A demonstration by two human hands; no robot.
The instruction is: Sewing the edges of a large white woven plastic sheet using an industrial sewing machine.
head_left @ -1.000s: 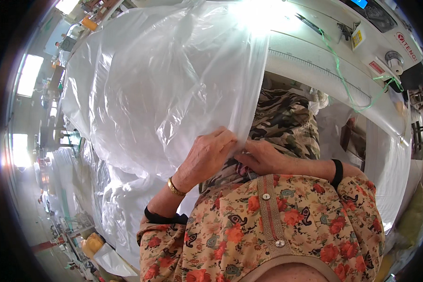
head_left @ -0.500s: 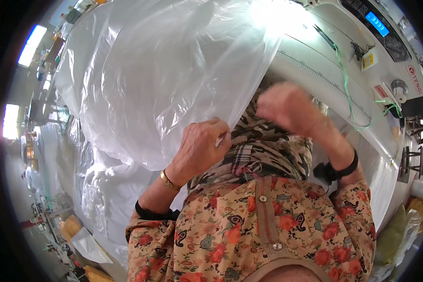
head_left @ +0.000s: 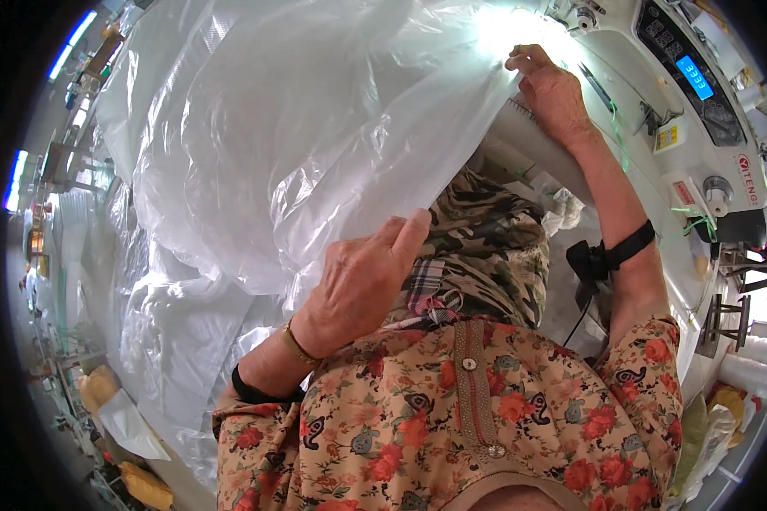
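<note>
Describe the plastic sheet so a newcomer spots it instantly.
Find the white machine at upper right with the blue display. Left of it spreads the plastic sheet, its right edge running from the right hand down to the left hand. Unlike the camouflage fabric beside it, it is translucent and glossy.

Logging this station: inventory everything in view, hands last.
Glossy translucent plastic film: uncounted, whitish, left and centre
Boxy panelled machine: 1, white, upper right
Slim pointed tool: 1, black, beside machine
Loose thread: uncounted, green, beside machine
Stool: 1+, dark, right edge
Camouflage cloth: 1, mottled green, centre
Clutter: uncountable, mixed, left rim
Floral shirt: 1, beige, bottom
Metallic wristband: 1, gold, left wrist
Left hand: 1, bare, film's near edge
Right hand: 1, bare, film's far edge
</note>
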